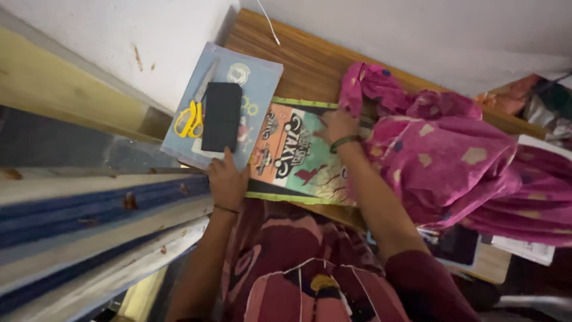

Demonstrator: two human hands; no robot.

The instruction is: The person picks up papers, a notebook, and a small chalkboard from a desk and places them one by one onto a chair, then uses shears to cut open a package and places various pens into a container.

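Body only: two bare forearms, maroon clothing.
Right arm: dark maroon short sleeve (pixel 426 271) ending above the elbow, dark beaded bracelet (pixel 344 142) around the wrist of the right hand (pixel 337 126). Left hand (pixel 227 179): thin dark thread band (pixel 226 209) at the wrist, no sleeve visible. Torso and lap: maroon printed cloth garment (pixel 298 268) with pink swirls, white outlines, one yellow patch.

Scissors (pixel 190 117) and a phone (pixel 221 117) are laid on a book (pixel 253 80); cloth (pixel 453 161) is heaped at three o'clock.
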